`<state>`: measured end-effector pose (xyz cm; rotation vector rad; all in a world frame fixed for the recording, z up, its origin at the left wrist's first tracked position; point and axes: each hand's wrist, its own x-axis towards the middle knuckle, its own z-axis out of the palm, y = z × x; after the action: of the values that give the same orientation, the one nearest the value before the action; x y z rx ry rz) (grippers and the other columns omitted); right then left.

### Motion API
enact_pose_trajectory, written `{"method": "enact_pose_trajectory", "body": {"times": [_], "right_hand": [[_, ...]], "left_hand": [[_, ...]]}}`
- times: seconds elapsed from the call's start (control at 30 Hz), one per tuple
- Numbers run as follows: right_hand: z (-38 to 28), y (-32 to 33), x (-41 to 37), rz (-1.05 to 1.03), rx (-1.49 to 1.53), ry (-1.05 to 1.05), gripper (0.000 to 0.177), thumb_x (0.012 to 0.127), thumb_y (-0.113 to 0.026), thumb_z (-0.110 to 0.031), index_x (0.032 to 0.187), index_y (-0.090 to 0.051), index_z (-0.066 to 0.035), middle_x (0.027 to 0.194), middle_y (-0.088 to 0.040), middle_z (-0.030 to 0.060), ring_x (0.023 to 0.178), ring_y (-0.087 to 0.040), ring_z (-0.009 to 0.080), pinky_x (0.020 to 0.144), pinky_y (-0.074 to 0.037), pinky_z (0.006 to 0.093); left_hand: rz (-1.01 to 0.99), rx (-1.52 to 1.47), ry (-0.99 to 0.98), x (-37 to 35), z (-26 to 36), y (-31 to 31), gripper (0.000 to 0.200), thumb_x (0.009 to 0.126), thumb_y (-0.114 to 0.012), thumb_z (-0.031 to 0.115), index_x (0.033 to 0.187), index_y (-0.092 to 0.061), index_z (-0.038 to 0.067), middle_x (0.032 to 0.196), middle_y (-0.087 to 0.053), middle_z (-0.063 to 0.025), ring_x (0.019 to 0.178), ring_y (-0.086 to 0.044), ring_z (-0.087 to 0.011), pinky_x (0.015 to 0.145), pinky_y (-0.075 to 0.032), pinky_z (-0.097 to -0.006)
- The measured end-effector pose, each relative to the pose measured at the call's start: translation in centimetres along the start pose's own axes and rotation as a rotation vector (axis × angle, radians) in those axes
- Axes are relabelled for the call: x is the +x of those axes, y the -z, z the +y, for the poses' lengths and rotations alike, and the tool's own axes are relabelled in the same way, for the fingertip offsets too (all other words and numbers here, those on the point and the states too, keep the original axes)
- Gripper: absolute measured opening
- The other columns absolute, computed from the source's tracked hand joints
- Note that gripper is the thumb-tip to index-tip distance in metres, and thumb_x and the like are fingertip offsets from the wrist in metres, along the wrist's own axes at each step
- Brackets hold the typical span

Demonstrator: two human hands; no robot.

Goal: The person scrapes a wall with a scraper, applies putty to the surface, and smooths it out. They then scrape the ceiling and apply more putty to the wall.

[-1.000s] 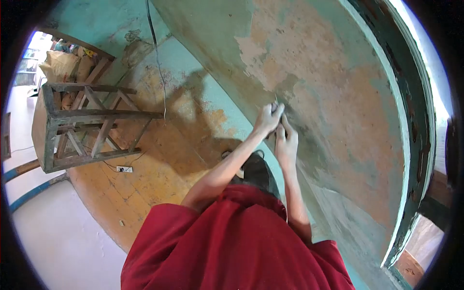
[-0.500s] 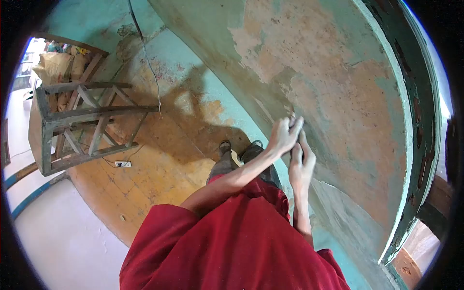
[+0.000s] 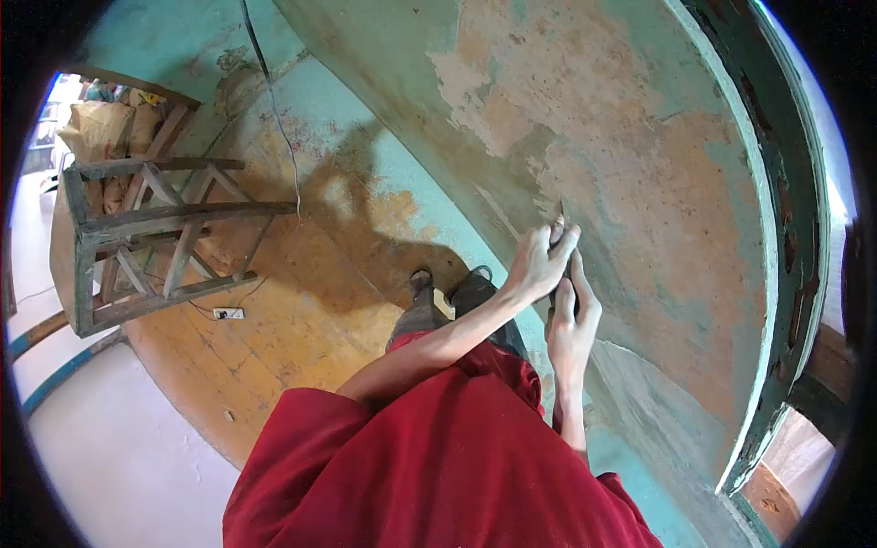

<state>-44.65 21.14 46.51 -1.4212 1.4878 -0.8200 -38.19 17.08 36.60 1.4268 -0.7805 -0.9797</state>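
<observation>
A slim tool with a dark handle (image 3: 567, 270) is gripped in both hands against the wall (image 3: 658, 219), where green paint has come away in large patches. My left hand (image 3: 541, 261) wraps its front part, one finger stretched along it toward the thin tip. Lower down and to the right, my right hand (image 3: 573, 321) is closed around the rear of the handle. The tip points up the wall, at the border between bare brownish plaster and green paint. Fingers cover most of the tool, so its exact kind is hidden.
On the left stands a wooden trestle-like frame (image 3: 183, 212) with sacks (image 3: 96, 128) behind it. A cable (image 3: 285, 132) hangs down beside it, and a white socket strip (image 3: 228, 313) lies on the worn floor (image 3: 301, 320). A dark door or window frame (image 3: 776, 183) borders the wall at right.
Both hands stay closed on the tool and have shifted very slightly along the wall. More of the thin tip shows above my left hand. The whole view has drifted a little.
</observation>
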Motion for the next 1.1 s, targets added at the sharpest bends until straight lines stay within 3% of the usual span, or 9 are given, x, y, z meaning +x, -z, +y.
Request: {"method": "enact_pose_trajectory", "body": {"times": [0.2,0.23,0.4,0.53,0.63,0.77,0.9,1.0,1.1], "right_hand": [[1.0,-0.4,0.6,-0.056,-0.218,0.08,0.045,0.098,-0.045,-0.009,0.139,-0.047,0.012,0.136,-0.058,0.0258,0.118,-0.059,0.0241,0.102,-0.041,0.0315],[0.1,0.4,0.0,-0.054,-0.094,-0.01,0.046,0.098,-0.045,-0.008,0.139,-0.047,0.012,0.138,-0.056,0.0253,0.121,-0.058,0.0252,0.104,-0.04,0.0322],[2.7,-2.9,2.5,-0.084,-0.294,-0.014,0.045,0.097,-0.047,-0.008,0.14,-0.049,0.007,0.125,-0.066,0.024,0.095,-0.061,0.0209,0.092,-0.045,0.032],[-1.6,-0.1,0.5,-0.059,-0.086,-0.031,0.044,0.097,-0.044,-0.004,0.139,-0.048,0.008,0.137,-0.056,0.0275,0.131,-0.054,0.0307,0.107,-0.04,0.0355],[1.8,-2.2,2.8,-0.131,-0.202,-0.081,0.044,0.098,-0.044,-0.007,0.137,-0.049,0.011,0.138,-0.055,0.027,0.13,-0.053,0.0256,0.109,-0.037,0.0331],[-0.2,-0.9,1.0,-0.077,-0.106,-0.015,0.046,0.098,-0.042,-0.005,0.14,-0.045,0.01,0.136,-0.057,0.0268,0.131,-0.052,0.0256,0.11,-0.036,0.0326],[2.8,-2.5,3.4,-0.128,-0.173,0.006,0.044,0.097,-0.047,-0.007,0.138,-0.048,0.01,0.136,-0.053,0.0313,0.13,-0.053,0.0371,0.108,-0.039,0.0372],[1.6,-1.5,1.9,-0.081,-0.166,0.118,0.044,0.097,-0.047,-0.007,0.138,-0.049,0.009,0.134,-0.056,0.0295,0.129,-0.055,0.0338,0.106,-0.041,0.0372],[1.1,-1.6,1.9,-0.084,-0.134,0.038,0.044,0.098,-0.046,-0.008,0.138,-0.048,0.009,0.134,-0.057,0.0294,0.128,-0.056,0.0317,0.105,-0.041,0.0367]], "left_hand": [[-0.104,-0.116,0.208,1.0,-0.3,1.1,0.052,0.097,-0.059,0.042,0.073,-0.058,-0.005,0.064,-0.061,-0.0162,0.066,-0.062,-0.0225,0.061,-0.045,-0.0439],[-0.217,0.024,0.259,0.1,1.3,1.4,0.039,0.1,-0.061,0.035,0.088,-0.064,-0.002,0.074,-0.061,-0.0011,0.074,-0.054,-0.0075,0.064,-0.046,-0.0299],[-0.268,-0.113,0.279,4.1,-3.3,3.8,0.035,0.1,-0.06,0.033,0.091,-0.064,0.0,0.073,-0.058,0.0016,0.068,-0.051,-0.0077,0.058,-0.043,-0.0278],[-0.019,-0.021,0.064,0.6,0.6,0.7,0.047,0.097,-0.062,0.037,0.074,-0.056,-0.004,0.059,-0.054,-0.009,0.061,-0.05,-0.0141,0.057,-0.043,-0.0387],[-0.148,-0.115,0.289,3.3,-1.2,2.9,0.046,0.098,-0.06,0.035,0.074,-0.058,-0.004,0.062,-0.059,-0.0101,0.06,-0.054,-0.0148,0.057,-0.044,-0.037],[-0.059,-0.042,0.159,1.2,1.0,1.9,0.051,0.095,-0.064,0.04,0.079,-0.061,-0.008,0.07,-0.063,-0.0198,0.069,-0.062,-0.0198,0.063,-0.048,-0.0399],[-0.127,-0.11,0.316,3.8,-1.9,3.1,0.043,0.096,-0.064,0.041,0.081,-0.061,0.001,0.073,-0.056,0.0021,0.067,-0.049,-0.008,0.056,-0.041,-0.0299],[-0.084,-0.043,0.223,2.1,0.0,2.3,0.055,0.095,-0.062,0.045,0.079,-0.061,-0.008,0.069,-0.064,-0.0186,0.071,-0.066,-0.0249,0.064,-0.048,-0.0413],[-0.043,0.022,0.152,2.3,-1.4,1.5,0.052,0.094,-0.063,0.04,0.073,-0.058,-0.008,0.064,-0.059,-0.0188,0.063,-0.06,-0.0242,0.061,-0.046,-0.0428]]}}
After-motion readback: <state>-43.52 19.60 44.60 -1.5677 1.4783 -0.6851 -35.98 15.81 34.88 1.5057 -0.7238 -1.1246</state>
